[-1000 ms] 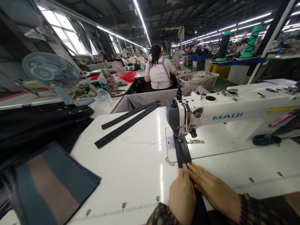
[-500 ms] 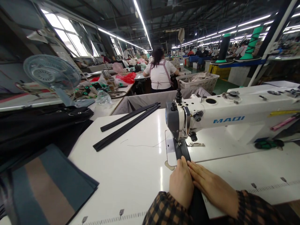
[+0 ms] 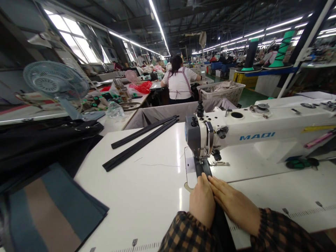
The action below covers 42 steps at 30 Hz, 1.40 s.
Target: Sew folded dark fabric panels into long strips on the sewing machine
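A black strip (image 3: 222,227) runs from the bottom edge up under the presser foot of a white sewing machine (image 3: 262,129). My left hand (image 3: 202,201) is closed on the strip just in front of the needle area, its fingertips pressed down on it. Beside it, my right hand (image 3: 233,203) lies along the strip's right edge, fingers stretched out and close together, the tips near my left fingers. The undersides of both hands are hidden. Two folded black strips (image 3: 141,143) rest on the white table (image 3: 147,189), left of the machine.
Blue and brown fabric pieces (image 3: 55,210) and black material (image 3: 44,147) lie at the left. Behind them stands a fan (image 3: 52,82). Beyond the table are a grey cloth (image 3: 157,115), a seated person (image 3: 180,82) and a white basket (image 3: 223,92). Thread cones (image 3: 282,50) stand upper right.
Both hands have shifted slightly up and left in the view, still at the black strip. The person ahead has moved the right arm outward.
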### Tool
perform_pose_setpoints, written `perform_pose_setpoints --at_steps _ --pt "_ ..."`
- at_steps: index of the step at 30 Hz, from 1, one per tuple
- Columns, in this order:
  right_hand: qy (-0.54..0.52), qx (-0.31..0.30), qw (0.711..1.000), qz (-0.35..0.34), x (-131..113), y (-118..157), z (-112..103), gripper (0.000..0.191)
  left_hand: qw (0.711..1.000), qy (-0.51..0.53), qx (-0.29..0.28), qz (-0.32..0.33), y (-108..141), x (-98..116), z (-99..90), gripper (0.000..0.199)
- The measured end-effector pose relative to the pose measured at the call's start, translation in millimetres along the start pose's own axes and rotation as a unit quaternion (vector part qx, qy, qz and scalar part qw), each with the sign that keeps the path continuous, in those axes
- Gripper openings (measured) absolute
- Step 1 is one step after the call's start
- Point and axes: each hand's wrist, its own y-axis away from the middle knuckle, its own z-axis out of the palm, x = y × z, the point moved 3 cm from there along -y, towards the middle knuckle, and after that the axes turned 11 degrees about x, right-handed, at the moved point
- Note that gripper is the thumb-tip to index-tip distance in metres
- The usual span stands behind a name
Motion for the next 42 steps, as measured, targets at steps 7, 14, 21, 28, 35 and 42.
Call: perform_pose_setpoints --at_steps 7,14,21,28,35,42 --pt "0.02 0.006 1.0 0.016 -3.1 -7.1 3.7 0.041 0.999 0.015 -0.033 -0.036 11.6 1.8 -2.1 0.051" --pt "0.055 0.038 0.998 0.023 -36.2 37.6 -3.6 0.043 0.988 0.015 -0.142 -0.063 59.4 4.9 -3.7 0.052" --pt "0.059 0.011 0.996 0.059 -8.8 41.3 -12.5 0.047 0.999 0.004 -0.018 -0.033 49.3 0.7 0.5 0.042" --pt "0.07 0.004 0.997 0.02 -9.6 33.6 -6.9 0.048 0.999 0.03 0.004 -0.028 52.4 1.3 6.7 0.043" --pt "0.01 -0.041 0.998 -0.039 -12.4 20.6 -15.2 0.052 0.998 0.048 0.0 -0.031 53.1 3.9 4.2 0.047" --pt "0.006 -0.039 0.999 -0.023 -24.0 30.9 -14.9 0.05 0.997 0.03 -0.065 -0.012 52.4 8.2 -2.5 0.053"
